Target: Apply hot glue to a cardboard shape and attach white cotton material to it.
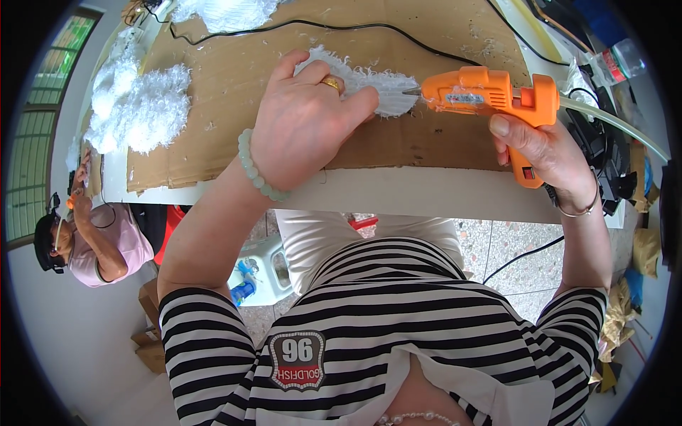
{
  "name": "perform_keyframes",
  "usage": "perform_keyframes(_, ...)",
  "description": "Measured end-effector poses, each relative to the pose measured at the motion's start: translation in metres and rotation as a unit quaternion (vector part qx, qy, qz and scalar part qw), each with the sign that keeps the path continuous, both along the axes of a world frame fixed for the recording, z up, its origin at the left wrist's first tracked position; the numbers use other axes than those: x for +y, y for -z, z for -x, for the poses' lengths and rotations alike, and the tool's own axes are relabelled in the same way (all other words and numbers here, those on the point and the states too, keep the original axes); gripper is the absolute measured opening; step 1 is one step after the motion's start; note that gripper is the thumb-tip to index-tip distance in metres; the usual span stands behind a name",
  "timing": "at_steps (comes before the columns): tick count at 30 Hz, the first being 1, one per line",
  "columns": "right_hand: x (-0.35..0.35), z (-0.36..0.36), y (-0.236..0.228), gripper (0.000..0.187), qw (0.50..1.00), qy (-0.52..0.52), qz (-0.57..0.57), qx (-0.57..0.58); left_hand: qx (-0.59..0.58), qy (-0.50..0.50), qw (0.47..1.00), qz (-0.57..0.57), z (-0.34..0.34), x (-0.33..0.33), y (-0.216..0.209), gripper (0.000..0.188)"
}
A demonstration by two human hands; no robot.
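My right hand [529, 145] is wrapped round the handle of an orange hot glue gun [469, 89], with the thumb at its back. A pale glue stick [614, 122] trails from the rear of the gun. The gun's nozzle points left and meets the right end of a white fringed fabric piece [391, 91]. My left hand [309, 113] is bent over that piece, its fingers closed on the left part; the fingertips are partly hidden. The piece has fine ribs and frayed, fluffy edges.
A brown cardboard sheet [220, 142] covers the white table [426, 195]. White fluffy pieces [153, 106] lie at the left, others at the far edge. A black cord [369, 27] crosses behind. A clear bottle [625, 60] lies far right. At far left, another person [114, 248] works.
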State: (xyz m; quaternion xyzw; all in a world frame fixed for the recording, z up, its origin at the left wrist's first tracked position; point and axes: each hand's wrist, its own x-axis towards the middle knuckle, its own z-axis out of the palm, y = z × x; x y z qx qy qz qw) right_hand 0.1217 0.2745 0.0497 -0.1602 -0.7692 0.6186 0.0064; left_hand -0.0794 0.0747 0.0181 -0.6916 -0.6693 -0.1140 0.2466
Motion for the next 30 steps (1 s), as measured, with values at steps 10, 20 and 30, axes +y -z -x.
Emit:
perform_keyframes(10,0.008,-0.003,0.011,0.033,1.0,-0.011,-0.01,0.022,0.019,0.007,1.0,0.008,0.006,0.007,0.003,0.011)
perform_keyframes(20,0.002,0.006,0.006,0.028,1.0,-0.005,-0.013,-0.026,-0.018,0.003,1.0,-0.012,0.004,0.014,-0.003,0.014)
perform_keyframes(30,-0.003,0.015,0.003,0.024,0.998,-0.021,-0.033,-0.041,-0.027,0.006,1.0,-0.001,0.012,0.017,-0.006,0.007)
